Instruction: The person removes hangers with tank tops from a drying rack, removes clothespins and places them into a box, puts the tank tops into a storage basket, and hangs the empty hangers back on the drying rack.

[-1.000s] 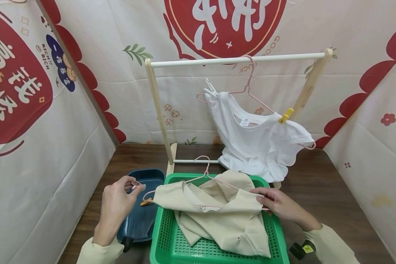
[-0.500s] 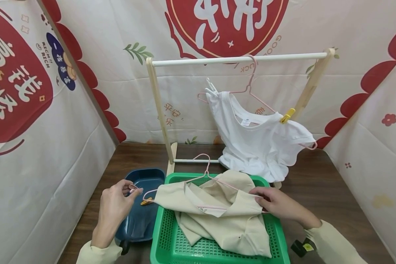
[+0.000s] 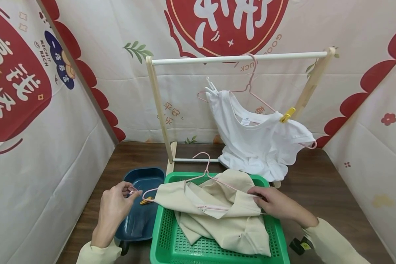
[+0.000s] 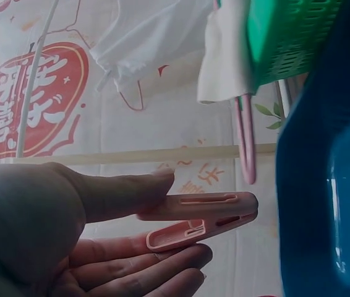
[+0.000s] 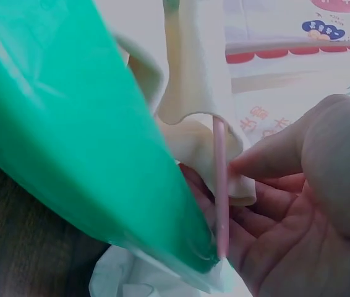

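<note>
Eases left hand (image 3: 113, 207) slightly leftward, pinching slotted clothespin (image 4: 234, 203), and pinches with right hand (image 3: 277, 203) creased garment (image 3: 226, 229) part-covering perforated basket (image 3: 154, 245).

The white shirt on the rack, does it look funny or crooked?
Yes, the white shirt looks askew: its pink hanger tilts on the bar, so the end by the yellow clip sits lower than the end by the white clip.
</note>
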Motion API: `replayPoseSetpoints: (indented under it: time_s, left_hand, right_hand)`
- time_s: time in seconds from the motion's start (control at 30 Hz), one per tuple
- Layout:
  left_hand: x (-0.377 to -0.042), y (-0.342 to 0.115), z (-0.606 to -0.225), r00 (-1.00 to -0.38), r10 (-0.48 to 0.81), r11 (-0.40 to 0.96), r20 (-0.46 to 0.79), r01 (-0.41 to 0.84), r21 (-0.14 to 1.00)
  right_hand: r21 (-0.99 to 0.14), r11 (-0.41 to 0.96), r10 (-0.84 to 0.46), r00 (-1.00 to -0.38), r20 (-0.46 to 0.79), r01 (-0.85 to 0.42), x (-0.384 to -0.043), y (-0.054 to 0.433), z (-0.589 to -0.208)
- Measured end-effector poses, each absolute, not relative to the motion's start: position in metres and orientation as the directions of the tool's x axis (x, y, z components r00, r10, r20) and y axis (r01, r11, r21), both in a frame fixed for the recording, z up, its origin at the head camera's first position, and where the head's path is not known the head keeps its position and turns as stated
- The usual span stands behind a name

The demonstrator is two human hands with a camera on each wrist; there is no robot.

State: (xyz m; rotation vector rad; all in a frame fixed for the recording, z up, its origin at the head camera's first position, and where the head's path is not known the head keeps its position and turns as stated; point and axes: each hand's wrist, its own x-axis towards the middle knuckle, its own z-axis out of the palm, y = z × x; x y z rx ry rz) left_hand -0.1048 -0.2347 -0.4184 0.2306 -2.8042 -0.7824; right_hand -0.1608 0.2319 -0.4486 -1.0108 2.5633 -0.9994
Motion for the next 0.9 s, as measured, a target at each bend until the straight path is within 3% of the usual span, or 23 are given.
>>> replayPoseSetpoints:
  time_s: [0.4, 0.9]
  left_hand:
    - [-0.101, -0.242, -0.432, -0.979, -0.192, 0.838, 0.067, -0.128, 0.530]
    - [-0.101, -0.245, -0.450, -0.980, -0.173, 0.829, -0.102, -0.201, 0.521]
  right_hand:
    - [-0.587, 0.556, -0.690, -0.720, 0.069, -0.589, -0.171, 0.228, -0.445]
    - [-0.585, 0.528, -0.713, -0.696, 0.088, -0.615, -0.183, 0.211, -0.441]
